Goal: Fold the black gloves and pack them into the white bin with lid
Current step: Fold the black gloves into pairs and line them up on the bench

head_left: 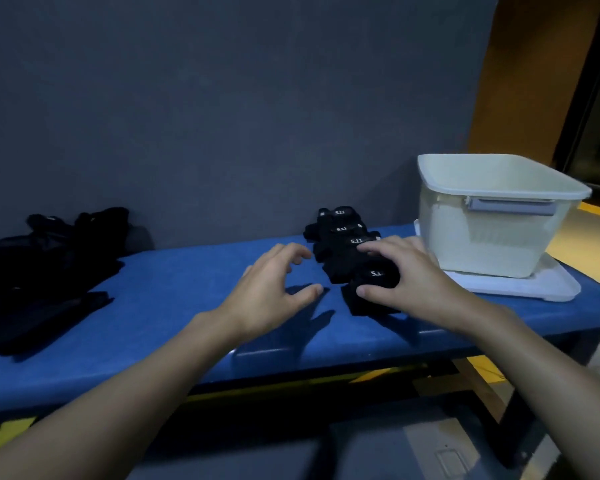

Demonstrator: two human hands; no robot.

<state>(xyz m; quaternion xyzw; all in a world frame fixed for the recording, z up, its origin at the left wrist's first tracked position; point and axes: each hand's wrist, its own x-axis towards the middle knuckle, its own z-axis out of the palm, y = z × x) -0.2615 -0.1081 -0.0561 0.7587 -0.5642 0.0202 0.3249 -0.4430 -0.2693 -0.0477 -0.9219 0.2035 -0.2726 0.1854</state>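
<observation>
Several folded black gloves (343, 237) with small white "5.11" labels lie in a row on the blue bench (153, 306), running from the wall toward me. My right hand (402, 275) rests on the nearest folded glove (361, 299), fingers spread over it and thumb against its front side. My left hand (274, 285) hovers just left of the row with fingers loosely curved, holding nothing. The white bin (492, 216) stands open to the right of the gloves, on top of its white lid (541, 289). A heap of unfolded black gloves (42, 265) lies at the bench's left end.
A grey wall (222, 116) runs right behind the bench. The bench's front edge is near me, with a yellow-striped floor below. Bare blue surface lies between the left heap and the folded row.
</observation>
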